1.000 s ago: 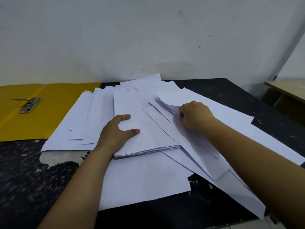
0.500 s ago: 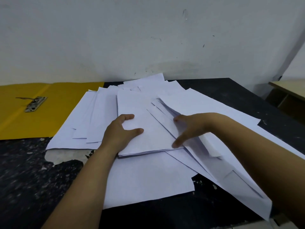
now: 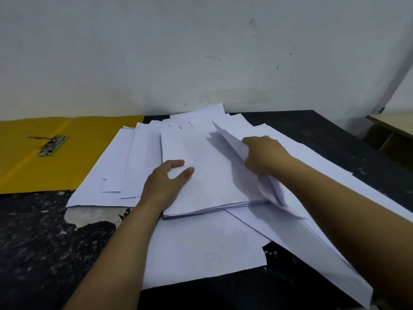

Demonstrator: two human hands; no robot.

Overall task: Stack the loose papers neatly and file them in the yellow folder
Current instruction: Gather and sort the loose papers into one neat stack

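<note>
Several loose white papers (image 3: 202,249) lie spread over the dark table. A squared-up stack of sheets (image 3: 214,180) sits in the middle of them. My left hand (image 3: 166,185) rests flat on the stack's near left corner, fingers apart, pressing it down. My right hand (image 3: 262,155) grips a few sheets (image 3: 232,142) by their edge and holds them tilted up over the stack's right side. The yellow folder (image 3: 89,153) lies open and flat at the far left, with its metal clip (image 3: 52,145) showing.
A white wall runs along the table's far edge. The dark table (image 3: 38,247) has a chipped pale patch (image 3: 89,217) near my left forearm. A wooden desk (image 3: 395,126) stands at the far right, beyond the table's edge.
My right hand took hold of a few sheets on the right and has lifted them up and over toward the stack. My left hand has stayed on the stack.
</note>
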